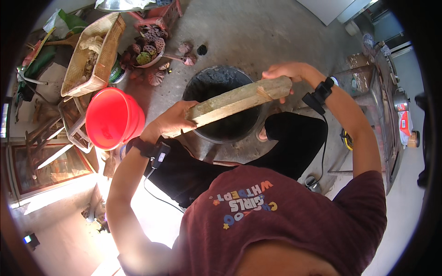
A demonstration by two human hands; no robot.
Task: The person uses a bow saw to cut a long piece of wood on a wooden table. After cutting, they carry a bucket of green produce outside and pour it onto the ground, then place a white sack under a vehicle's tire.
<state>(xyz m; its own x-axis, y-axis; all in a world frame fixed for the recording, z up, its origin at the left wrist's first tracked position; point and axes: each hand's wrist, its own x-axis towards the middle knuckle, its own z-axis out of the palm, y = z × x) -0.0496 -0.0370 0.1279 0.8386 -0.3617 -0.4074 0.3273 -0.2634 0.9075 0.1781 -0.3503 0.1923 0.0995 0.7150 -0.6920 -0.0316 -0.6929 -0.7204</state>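
Observation:
Both hands hold a long, thick, pale grey-brown piece that looks like a wooden log, with a lengthwise edge and a knot-like mark near its right end. My left hand grips its lower left end, thumb on top. My right hand wraps the upper right end, with some fingers hidden behind it. The log slants up to the right above a round black tub, hiding part of its opening. The tub's inside is dark, and I cannot make out what it holds.
A red bucket stands left of the tub. Beyond it are a tan basket, a bowl of lotus seed pods and a red plastic crate. A small wooden stool and a metal-framed rack flank me.

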